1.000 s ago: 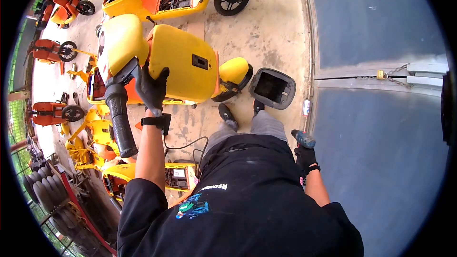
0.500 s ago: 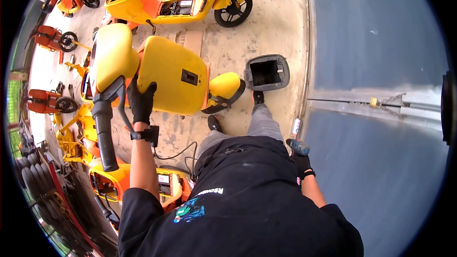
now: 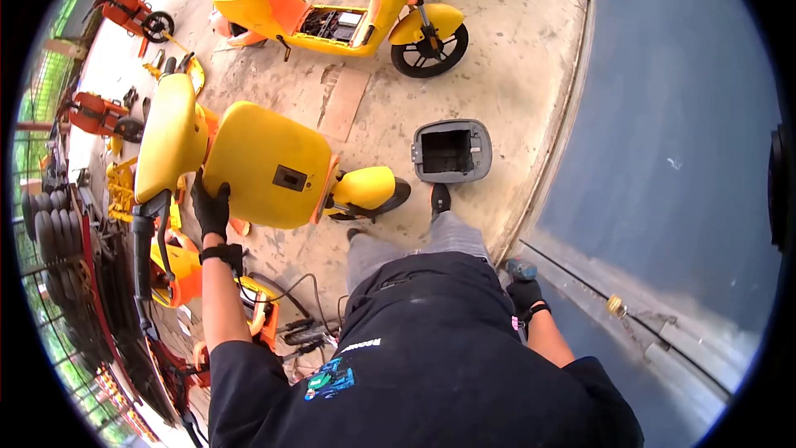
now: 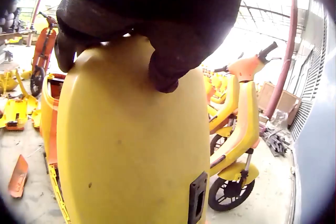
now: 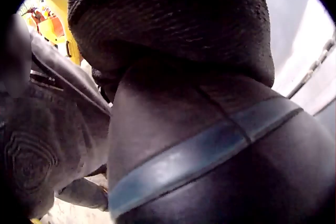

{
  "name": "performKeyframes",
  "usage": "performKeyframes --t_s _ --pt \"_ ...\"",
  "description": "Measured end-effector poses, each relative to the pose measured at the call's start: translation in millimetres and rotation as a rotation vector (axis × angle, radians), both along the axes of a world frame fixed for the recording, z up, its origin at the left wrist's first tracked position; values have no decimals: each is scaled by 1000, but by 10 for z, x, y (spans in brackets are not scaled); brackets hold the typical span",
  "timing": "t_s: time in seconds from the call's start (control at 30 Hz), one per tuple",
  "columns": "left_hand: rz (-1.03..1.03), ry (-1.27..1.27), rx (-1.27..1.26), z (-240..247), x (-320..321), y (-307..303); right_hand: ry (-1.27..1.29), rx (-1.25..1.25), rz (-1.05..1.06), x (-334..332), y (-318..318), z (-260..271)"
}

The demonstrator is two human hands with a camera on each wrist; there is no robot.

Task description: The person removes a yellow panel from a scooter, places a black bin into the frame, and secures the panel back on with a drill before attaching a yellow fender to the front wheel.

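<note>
My black-gloved left hand [image 3: 211, 207] grips the upper edge of a yellow scooter's front panel [image 3: 265, 158]. In the left wrist view the thumb lies against the panel's yellow face, while the other fingers reach over its top edge. Just left of this hand is the scooter's black handlebar [image 3: 143, 257], below a rounded yellow headpiece [image 3: 170, 137]. The yellow front fender [image 3: 365, 189] points toward the door side. Low at my right side, my gloved right hand [image 3: 524, 292] holds a blue and black power drill [image 3: 521, 270]. The drill's rounded body [image 5: 184, 166] fills the right wrist view.
A grey open box [image 3: 481, 166] sits on the concrete floor by my foot. Another yellow scooter [image 3: 365, 25] stands beyond it, its floorboard uncovered. A blue metal door [image 3: 655, 116] with a padlock [image 3: 615, 305] runs along the right. Orange scooters and stacked tyres [image 3: 54, 236] line the left.
The head view has turned, and the held scooter now appears farther left and lower. The left hand keeps its grip on the panel; the right hand still holds the drill low at the side.
</note>
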State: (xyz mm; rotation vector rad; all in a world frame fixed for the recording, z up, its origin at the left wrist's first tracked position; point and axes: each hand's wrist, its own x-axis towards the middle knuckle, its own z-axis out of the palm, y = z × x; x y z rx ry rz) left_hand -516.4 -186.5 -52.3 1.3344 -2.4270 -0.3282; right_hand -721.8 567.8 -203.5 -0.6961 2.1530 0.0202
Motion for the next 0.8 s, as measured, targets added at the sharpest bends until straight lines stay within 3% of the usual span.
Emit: performKeyframes --t_s 0.07,0.1,0.13,0.2,0.33,0.4,0.47,0.57,0.8 --pt "28 -13 4 84 -61 62 -82 -26 -138 -408 30 120" --pt "43 -48 3 153 -101 101 -85 -137 -343 -548 70 123" --pt "54 -49 0 182 -123 127 -129 -187 -765 -677 -57 205" --pt "94 -80 58 216 -153 139 -174 -279 -1134 -861 -251 399" --pt "118 -114 89 211 -146 128 -140 -224 -1147 -1073 -396 350" --pt "72 -17 115 186 -118 126 -194 -480 -1337 -1080 -473 282" --pt "106 -41 96 218 -157 178 -199 -366 -1258 -1085 -602 493" --pt "31 -50 27 101 -72 71 -9 -285 -804 -1023 -606 304" --pt "41 15 46 -58 -7 -13 -50 -127 -617 -684 -355 198"
